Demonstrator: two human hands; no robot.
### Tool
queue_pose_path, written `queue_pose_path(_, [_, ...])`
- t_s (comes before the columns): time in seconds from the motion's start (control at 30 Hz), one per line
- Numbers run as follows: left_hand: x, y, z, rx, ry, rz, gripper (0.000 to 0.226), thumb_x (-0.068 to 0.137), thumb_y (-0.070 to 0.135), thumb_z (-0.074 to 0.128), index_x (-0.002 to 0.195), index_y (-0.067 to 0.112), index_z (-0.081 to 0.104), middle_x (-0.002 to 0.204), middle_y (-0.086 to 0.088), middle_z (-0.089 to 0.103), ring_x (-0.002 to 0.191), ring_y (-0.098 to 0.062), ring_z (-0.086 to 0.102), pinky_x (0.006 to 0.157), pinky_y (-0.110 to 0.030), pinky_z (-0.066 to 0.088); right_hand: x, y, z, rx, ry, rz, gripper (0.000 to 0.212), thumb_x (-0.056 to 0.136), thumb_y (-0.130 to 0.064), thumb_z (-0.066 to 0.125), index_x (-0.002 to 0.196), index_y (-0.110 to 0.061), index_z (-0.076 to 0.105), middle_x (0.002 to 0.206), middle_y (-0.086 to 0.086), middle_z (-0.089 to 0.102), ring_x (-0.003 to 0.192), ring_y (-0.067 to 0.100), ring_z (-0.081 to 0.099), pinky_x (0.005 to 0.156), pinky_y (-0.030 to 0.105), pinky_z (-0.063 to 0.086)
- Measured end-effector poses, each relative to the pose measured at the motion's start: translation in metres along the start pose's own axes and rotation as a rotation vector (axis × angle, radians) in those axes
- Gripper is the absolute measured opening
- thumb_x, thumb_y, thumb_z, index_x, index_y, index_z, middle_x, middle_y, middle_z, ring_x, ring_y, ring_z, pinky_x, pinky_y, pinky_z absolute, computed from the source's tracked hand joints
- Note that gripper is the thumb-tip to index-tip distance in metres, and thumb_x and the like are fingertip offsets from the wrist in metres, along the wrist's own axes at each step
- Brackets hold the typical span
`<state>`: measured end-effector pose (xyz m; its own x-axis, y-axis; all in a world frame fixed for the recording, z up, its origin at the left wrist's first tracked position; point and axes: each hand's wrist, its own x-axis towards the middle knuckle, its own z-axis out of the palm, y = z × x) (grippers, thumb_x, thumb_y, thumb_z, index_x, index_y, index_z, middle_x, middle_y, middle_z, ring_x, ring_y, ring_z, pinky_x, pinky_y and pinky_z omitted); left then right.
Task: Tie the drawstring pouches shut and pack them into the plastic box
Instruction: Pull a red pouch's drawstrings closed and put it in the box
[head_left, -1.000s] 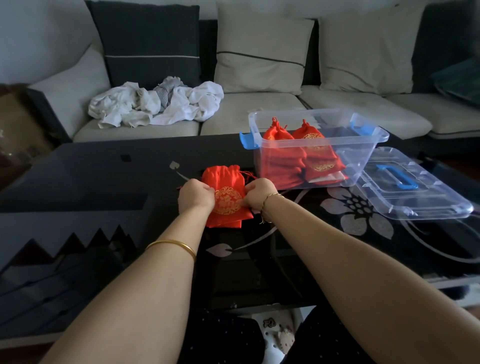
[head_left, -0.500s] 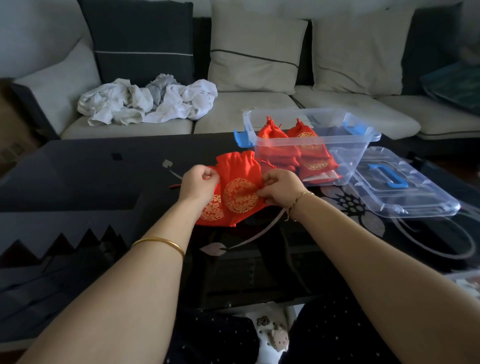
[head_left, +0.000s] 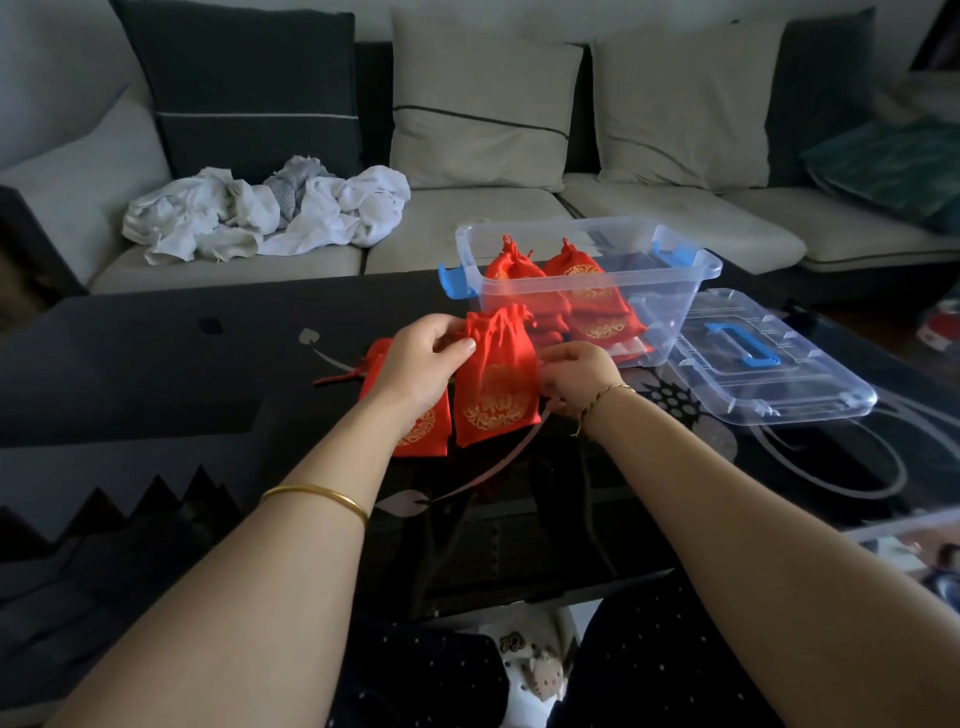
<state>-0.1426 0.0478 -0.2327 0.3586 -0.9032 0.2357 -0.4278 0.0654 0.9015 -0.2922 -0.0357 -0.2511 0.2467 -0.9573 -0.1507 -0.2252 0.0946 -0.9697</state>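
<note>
The pouch I am working on is held at a tilt between my 2 hands, just in front of the plastic box, with its lower edge down by the table. Its neck is gathered into pleats and the gold emblem faces me. My left hand grips that neck from the left, with the thumb laid across the bunched cloth. My right hand is curled in at the pouch's right edge, fingertips pinched together. I cannot tell whether they hold the cord or only the cloth. A second pouch lies flat on the table under my left wrist, partly hidden, with a cord trailing out to the left.

I judge the step in hand to be closing this pouch: the mouth looks drawn in, but I see no finished knot. The next move calls for my left to pin the neck while my right pulls the cord snug and ties it without letting the pleats slacken. After that comes a short lift forward and right over the near wall of the box.

The plastic box is open, with clear walls and blue latches. At least 2 packed pouches stand in its left half, and the right half looks free. Its lid lies on the table just beside it on the right. Beyond the table is a sofa with a heap of white laundry.
</note>
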Motion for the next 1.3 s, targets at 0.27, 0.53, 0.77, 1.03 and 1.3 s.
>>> queue_pose_path(0.27, [-0.003, 0.001, -0.003, 0.03, -0.041, 0.024, 0.016, 0.094, 0.013, 0.053, 0.1, 0.024, 0.064, 0.098, 0.009, 0.067, 0.091, -0.001, 0.062, 0.068, -0.01, 0.044, -0.004, -0.013, -0.007, 0.318, -0.021, 0.083, 0.043, 0.086, 0.008, 0.041, 0.116, -0.019, 0.054, 0.086, 0.008, 0.059, 0.063, 0.013, 0.054, 0.057, 0.027, 0.049])
queue_pose_path(0.53, [-0.006, 0.003, -0.005, 0.035, -0.017, 0.01, 0.015, 0.094, 0.013, 0.053, 0.101, 0.022, 0.064, 0.1, 0.007, 0.067, 0.094, -0.003, 0.062, 0.076, -0.016, 0.047, -0.004, -0.011, -0.01, 0.238, 0.073, -0.065, 0.017, 0.087, -0.003, 0.056, 0.075, -0.01, 0.066, 0.063, 0.003, 0.058, 0.048, 0.008, 0.05, 0.047, 0.019, 0.043])
queue_pose_path(0.77, [-0.003, 0.004, -0.013, 0.214, 0.014, -0.021, 0.013, 0.091, 0.013, 0.058, 0.1, 0.015, 0.067, 0.078, 0.012, 0.059, 0.073, -0.003, 0.054, 0.075, -0.024, 0.046, 0.0, -0.006, -0.015, -0.006, 0.169, -0.217, 0.018, 0.09, -0.009, 0.057, 0.074, -0.012, 0.065, 0.063, -0.001, 0.06, 0.058, 0.01, 0.053, 0.064, 0.027, 0.051])
queue_pose_path(1.03, [-0.004, 0.005, -0.029, 0.354, 0.105, -0.057, 0.015, 0.091, 0.013, 0.057, 0.098, 0.014, 0.07, 0.083, 0.003, 0.066, 0.08, -0.013, 0.063, 0.078, -0.033, 0.053, 0.0, -0.007, -0.018, -0.131, 0.275, -0.334, 0.018, 0.09, -0.003, 0.052, 0.099, -0.005, 0.068, 0.077, 0.004, 0.068, 0.065, 0.013, 0.062, 0.075, 0.031, 0.057])
queue_pose_path(1.3, [-0.004, 0.004, -0.039, 0.208, 0.107, -0.164, 0.017, 0.094, 0.017, 0.054, 0.086, 0.015, 0.069, 0.078, 0.0, 0.066, 0.069, -0.008, 0.058, 0.059, -0.02, 0.046, 0.003, -0.009, -0.018, -0.127, 0.314, -0.3, 0.011, 0.089, -0.008, 0.057, 0.096, -0.001, 0.063, 0.07, 0.002, 0.068, 0.058, 0.011, 0.064, 0.065, 0.029, 0.058])
